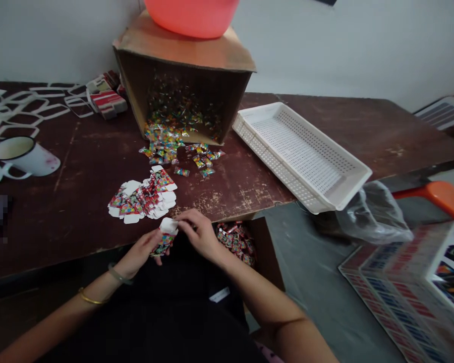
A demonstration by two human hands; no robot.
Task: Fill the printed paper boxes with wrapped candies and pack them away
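Both hands hold one small printed carton (165, 237) just below the near edge of the dark wooden table (79, 212). My left hand (142, 252) grips its lower, colourful part from beneath. My right hand (197, 231) pinches the white flap at its top. A pile of flat printed carton blanks (144, 197) lies on the table just beyond the hands. Farther back, a brown cardboard box (181, 80) lies on its side and spills small wrapped candies (174, 143) onto the table.
A white perforated tray (300, 154) overhangs the table's right edge. A mug (24, 156) stands at the left. A red basin (192, 15) sits on the brown box. A box of filled cartons (237, 241) sits by my right forearm. Printed boxes (412, 287) are stacked lower right.
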